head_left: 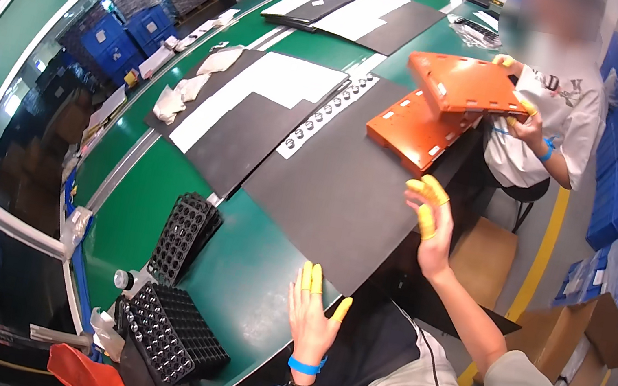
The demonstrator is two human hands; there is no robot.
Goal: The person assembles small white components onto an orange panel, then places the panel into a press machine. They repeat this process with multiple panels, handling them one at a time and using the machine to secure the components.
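My left hand (311, 326) is held over the near edge of the green table (264, 259), beside the corner of a dark grey mat (334, 189). It holds nothing, and its fingers are stretched out. Raised off the mat's right side, my right hand (435, 228) is also empty with fingers apart. Yellow finger cots cover several fingertips on both hands, and a blue band (305, 367) circles my left wrist. Nearest my right hand lies an orange tray (406, 132) on the mat. A co-worker (555, 112) holds another orange tray (468, 86) tilted above it with both hands.
Black multi-hole trays (172, 334) stand at the table's near left, with a second stack (184, 237) behind. White sheets (260, 93) and a strip of round parts (326, 117) lie on the mats. Opened cardboard boxes (555, 344) are at right.
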